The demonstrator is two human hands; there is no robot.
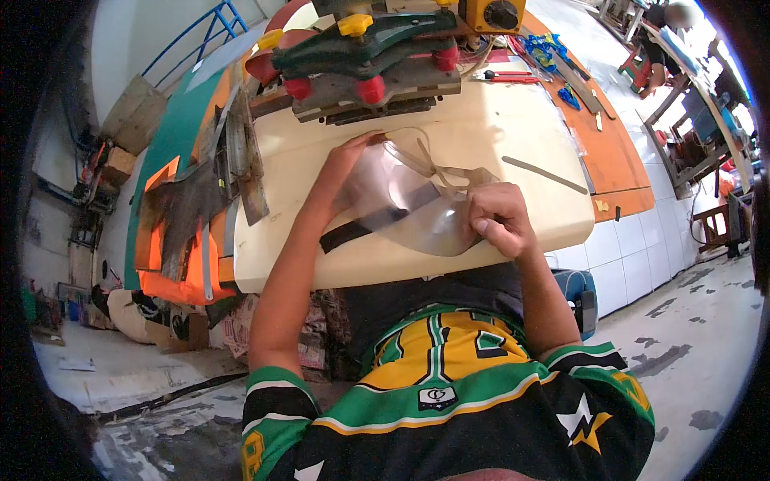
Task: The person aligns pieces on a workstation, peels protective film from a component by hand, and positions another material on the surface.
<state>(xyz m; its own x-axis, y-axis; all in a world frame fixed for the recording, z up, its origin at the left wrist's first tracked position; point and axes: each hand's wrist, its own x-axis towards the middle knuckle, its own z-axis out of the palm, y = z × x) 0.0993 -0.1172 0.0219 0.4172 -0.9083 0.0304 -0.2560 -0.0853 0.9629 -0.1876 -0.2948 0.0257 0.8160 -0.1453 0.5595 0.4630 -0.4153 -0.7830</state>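
A clear, glossy plastic sheet (417,224) is bent in a curve above the cream work surface (289,264). My left hand (351,163) grips its upper left edge, fingertips near the machine. At the right edge, my right hand (501,218) is closed with the thumb against the bent fingers, pinching the sheet. Thin pale strips (437,170) cross at the sheet's far edge; whether they are joined to it I cannot tell. A black strip (346,235) lies partly beneath the sheet, showing through it.
A machine with a green arm (377,46), red feet and yellow knobs stands just beyond my hands. Metal strips (249,160) are piled at left; a loose narrow strip (545,174) lies at right. Red-handled pliers (507,77) sit behind. A person (662,60) is at far right.
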